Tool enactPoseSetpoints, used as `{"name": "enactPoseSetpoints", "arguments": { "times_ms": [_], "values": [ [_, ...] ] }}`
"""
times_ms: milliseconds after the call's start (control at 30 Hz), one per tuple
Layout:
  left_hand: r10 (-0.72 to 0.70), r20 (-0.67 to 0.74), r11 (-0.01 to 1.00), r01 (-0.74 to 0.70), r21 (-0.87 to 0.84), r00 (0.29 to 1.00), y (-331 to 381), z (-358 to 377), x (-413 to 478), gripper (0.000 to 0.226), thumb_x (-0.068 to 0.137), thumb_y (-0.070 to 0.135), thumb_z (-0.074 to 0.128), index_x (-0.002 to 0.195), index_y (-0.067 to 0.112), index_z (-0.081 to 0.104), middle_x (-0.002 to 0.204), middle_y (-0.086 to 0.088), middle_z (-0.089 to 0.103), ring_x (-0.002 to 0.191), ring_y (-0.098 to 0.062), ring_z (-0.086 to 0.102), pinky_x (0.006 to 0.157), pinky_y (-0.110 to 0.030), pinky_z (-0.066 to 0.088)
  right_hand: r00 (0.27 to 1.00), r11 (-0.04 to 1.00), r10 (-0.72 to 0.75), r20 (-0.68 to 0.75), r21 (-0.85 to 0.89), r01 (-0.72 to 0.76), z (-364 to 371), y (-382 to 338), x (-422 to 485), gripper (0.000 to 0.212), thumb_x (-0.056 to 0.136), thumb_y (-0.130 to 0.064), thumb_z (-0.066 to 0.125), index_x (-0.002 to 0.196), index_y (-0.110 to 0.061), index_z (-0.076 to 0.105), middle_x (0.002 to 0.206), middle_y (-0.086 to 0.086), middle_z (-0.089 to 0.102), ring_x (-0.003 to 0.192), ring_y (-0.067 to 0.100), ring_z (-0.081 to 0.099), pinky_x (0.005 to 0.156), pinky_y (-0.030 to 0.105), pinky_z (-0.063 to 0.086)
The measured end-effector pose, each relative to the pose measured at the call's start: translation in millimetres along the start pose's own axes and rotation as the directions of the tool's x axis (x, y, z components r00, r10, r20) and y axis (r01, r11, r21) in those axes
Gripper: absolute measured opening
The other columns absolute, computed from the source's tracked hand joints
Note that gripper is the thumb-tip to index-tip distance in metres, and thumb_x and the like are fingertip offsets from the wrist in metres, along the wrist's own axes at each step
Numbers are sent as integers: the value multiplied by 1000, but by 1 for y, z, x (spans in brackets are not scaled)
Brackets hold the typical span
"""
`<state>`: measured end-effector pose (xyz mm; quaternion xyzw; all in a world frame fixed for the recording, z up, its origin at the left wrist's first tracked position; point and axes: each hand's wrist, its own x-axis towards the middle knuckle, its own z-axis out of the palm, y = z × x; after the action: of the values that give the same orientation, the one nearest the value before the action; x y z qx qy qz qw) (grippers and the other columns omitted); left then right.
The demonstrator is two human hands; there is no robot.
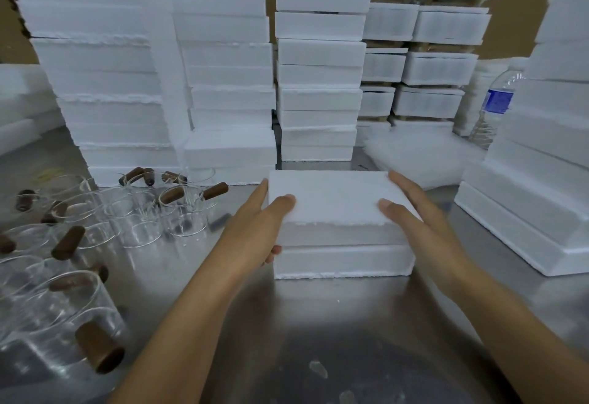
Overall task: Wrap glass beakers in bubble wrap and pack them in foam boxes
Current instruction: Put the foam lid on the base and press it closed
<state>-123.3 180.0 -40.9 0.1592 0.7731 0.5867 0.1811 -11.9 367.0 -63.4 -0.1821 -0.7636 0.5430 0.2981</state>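
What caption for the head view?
Left hand and right hand hold a lidded white foam box on a steel table; clear glass beakers with brown handles left, stacked foam boxes behind.

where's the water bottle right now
In the head view, the water bottle stands far back on the right of the metal table, beside the tall foam box stack and just behind the pile of white wrapping sheets.
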Motion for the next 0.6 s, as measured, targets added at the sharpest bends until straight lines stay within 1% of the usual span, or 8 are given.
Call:
{"name": "enactPoseSetpoints", "arguments": {
  "times_ms": [100, 133, 200, 233, 267, 400, 500, 600],
  "values": [
    [6, -22, 998, -4, 64, 1000, -1, -1, 2, 40, 88, 52, 46, 127, 45, 50, 97, 11, 57, 51, -8, 56, 44, -17, 37, 1000, 1000, -3, -22, -23, 2, 0, -1, 0, 46, 88, -38, 58, 132, -42, 46, 130, -24, 45, 122, 1, 40, 96, 21, 28],
    [35, -30, 992, -32, 120, 999, -2, -2, 2, 40, 85, 56, 45, 123, 44, 53, 100, 8, 61, 58, -11, 59, 50, -21, 40, 1000, 999, -7, -26, -35, 6, 0, -1, -1, 46, 88, -37, 58, 133, -40, 46, 131, -22, 45, 122, 2, 40, 97, 22, 28],
    [80, -46, 973, -68, 222, 996, -6, -4, 2, 48, 79, 65, 44, 119, 42, 54, 114, 1, 62, 87, -21, 64, 68, -32, 47, 999, 999, -13, -30, -52, 12, 0, -1, -1, 47, 89, -36, 58, 134, -38, 46, 133, -20, 45, 122, 3, 41, 96, 23, 29],
    [73, -49, 972, -60, 227, 996, -7, -5, 1, 50, 77, 66, 44, 119, 41, 54, 117, 0, 61, 97, -23, 61, 72, -34, 45, 999, 998, -16, -33, -58, 14, 0, -1, -1, 48, 89, -35, 58, 135, -37, 45, 132, -20, 45, 120, 3, 41, 96, 23, 29],
    [56, -44, 978, -46, 201, 997, -7, -4, 0, 49, 78, 64, 46, 119, 39, 54, 117, 1, 61, 100, -23, 59, 73, -35, 43, 999, 998, -16, -39, -65, 14, 0, -1, -1, 48, 89, -34, 58, 135, -37, 46, 132, -19, 46, 119, 3, 42, 95, 22, 29],
    [13, -39, 996, -9, 88, 999, -7, 1, 4, 39, 86, 51, 51, 116, 27, 58, 116, 3, 61, 97, -17, 56, 73, -32, 41, 997, 993, -23, -75, -120, 14, 1, 1, 0, 47, 89, -31, 58, 134, -32, 47, 135, -14, 48, 122, 6, 44, 97, 23, 30],
    [25, -52, 998, -22, 57, 998, -9, 1, 7, 31, 87, 48, 52, 107, 27, 61, 107, 5, 63, 85, -11, 56, 64, -28, 39, 994, 987, -40, -101, -158, 23, 1, 0, -1, 48, 88, -31, 59, 135, -30, 49, 136, -12, 49, 123, 7, 44, 98, 22, 30],
    [32, -43, 999, -30, 37, 999, -10, 2, 7, 24, 88, 47, 52, 102, 30, 61, 99, 10, 60, 78, -5, 52, 63, -26, 37, 997, 987, -43, -69, -157, 32, -1, 2, -2, 48, 88, -34, 58, 135, -32, 48, 136, -13, 49, 122, 7, 44, 96, 22, 30]
  ]
}}
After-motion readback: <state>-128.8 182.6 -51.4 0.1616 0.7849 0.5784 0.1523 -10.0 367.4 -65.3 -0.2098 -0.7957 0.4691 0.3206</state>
